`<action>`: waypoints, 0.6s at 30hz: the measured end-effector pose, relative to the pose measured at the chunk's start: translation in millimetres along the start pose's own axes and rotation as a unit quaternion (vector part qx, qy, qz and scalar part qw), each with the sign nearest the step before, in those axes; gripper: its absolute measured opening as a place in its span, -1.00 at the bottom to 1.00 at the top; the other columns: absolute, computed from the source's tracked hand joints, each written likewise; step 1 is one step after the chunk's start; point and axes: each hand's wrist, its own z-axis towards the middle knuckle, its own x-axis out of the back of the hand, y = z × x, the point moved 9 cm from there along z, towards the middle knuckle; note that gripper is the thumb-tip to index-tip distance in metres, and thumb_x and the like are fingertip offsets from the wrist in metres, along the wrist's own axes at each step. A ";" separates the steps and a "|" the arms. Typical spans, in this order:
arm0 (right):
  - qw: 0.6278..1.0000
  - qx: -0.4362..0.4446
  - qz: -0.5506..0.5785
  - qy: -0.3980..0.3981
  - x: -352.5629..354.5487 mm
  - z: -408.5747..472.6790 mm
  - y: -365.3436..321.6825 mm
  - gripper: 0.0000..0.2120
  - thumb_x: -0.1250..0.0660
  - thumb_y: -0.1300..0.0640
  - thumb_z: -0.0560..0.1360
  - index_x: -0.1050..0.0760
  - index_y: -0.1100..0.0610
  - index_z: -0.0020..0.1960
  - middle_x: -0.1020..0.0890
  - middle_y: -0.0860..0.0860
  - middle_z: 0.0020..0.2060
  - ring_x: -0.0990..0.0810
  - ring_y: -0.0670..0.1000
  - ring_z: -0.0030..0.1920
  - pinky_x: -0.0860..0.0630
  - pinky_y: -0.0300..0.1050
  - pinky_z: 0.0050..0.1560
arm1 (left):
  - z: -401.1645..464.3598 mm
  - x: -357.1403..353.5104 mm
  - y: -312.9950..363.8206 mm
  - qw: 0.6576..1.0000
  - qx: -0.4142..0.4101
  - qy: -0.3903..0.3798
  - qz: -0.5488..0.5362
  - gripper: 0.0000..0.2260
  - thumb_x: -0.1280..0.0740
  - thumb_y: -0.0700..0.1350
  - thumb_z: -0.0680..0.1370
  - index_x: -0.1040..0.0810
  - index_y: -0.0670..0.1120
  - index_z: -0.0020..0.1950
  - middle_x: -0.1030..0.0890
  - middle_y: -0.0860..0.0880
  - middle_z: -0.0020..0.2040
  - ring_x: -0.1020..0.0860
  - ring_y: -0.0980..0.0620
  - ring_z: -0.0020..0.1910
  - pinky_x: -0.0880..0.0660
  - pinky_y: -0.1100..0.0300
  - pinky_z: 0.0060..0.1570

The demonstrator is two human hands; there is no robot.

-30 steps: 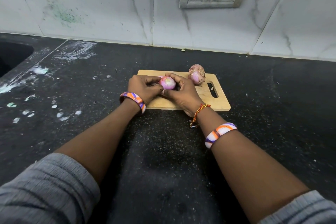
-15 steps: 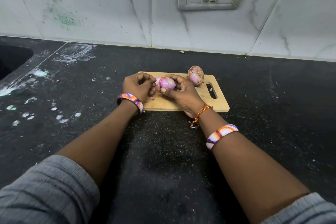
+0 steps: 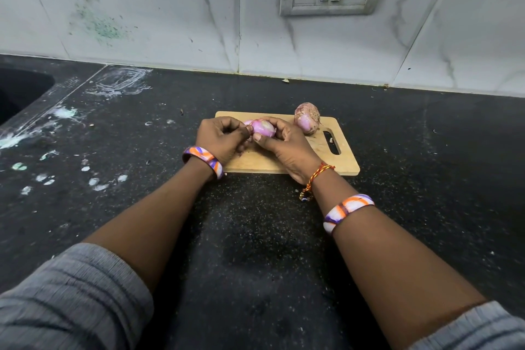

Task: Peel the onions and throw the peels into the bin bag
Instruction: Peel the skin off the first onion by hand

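Both hands edged together: right hand [image 3: 287, 145] cradled the pink onion [image 3: 263, 128]; left hand [image 3: 220, 136] pinched its peel above the cutting board [image 3: 335, 159].

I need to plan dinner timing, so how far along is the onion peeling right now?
Done: nothing is finished yet. In hand: the pink onion sits in the right hand over the wooden cutting board, mostly stripped, while the left hand pinches skin at its end. Left: the second onion on the board is still in its dry skin, and no bin bag is in view.
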 end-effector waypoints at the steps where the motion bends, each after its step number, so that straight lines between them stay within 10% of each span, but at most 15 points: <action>1: 1.000 -0.005 -0.004 -0.003 -0.2 0.8 0.9 -0.62 -0.32 0.40 0.43 -0.41 0.33 0.24 -0.52 0.28 0.20 -0.53 0.07 0.13 -0.48 -0.04 0.22 | 0.8 0.8 -1.4 1.000 0.008 0.004 -0.003 -0.78 -0.35 -0.27 0.47 -0.51 -0.12 -0.39 -0.53 0.04 -0.61 -0.44 0.17 -0.62 -0.45 0.35 -0.54; 6: 0.999 -0.021 -0.009 -0.026 -4.4 0.3 2.7 -0.66 -0.30 0.31 0.48 -0.42 0.30 0.24 -0.54 0.24 0.18 -0.52 0.06 0.11 -0.46 0.00 0.26 | 3.9 7.1 -6.4 0.999 0.022 0.044 0.020 -0.74 -0.30 -0.28 0.50 -0.45 -0.11 -0.40 -0.51 0.00 -0.59 -0.42 0.16 -0.66 -0.43 0.32 -0.56; 11: 0.991 -0.074 0.087 -0.065 -9.5 -5.9 2.8 -0.81 -0.19 0.29 0.55 -0.45 0.28 0.14 -0.55 0.08 -0.14 -0.55 -0.07 -0.26 -0.57 -0.32 -0.21 | 6.5 14.2 -13.1 0.994 0.038 0.079 0.065 -0.79 -0.33 -0.20 0.48 -0.45 -0.11 -0.36 -0.53 -0.09 -0.41 -0.51 0.10 -0.49 -0.53 0.16 -0.36; 18: 0.976 -0.085 0.194 -0.048 -4.1 -5.2 3.0 -0.76 -0.07 0.14 0.61 -0.34 0.30 0.12 -0.56 0.24 -0.24 -0.61 -0.03 -0.43 -0.61 -0.19 -0.29 | 3.1 19.2 -4.0 0.987 0.024 0.116 0.109 -0.71 -0.37 -0.33 0.36 -0.37 -0.08 -0.47 -0.48 0.04 -0.43 -0.45 0.22 -0.43 -0.39 0.45 -0.47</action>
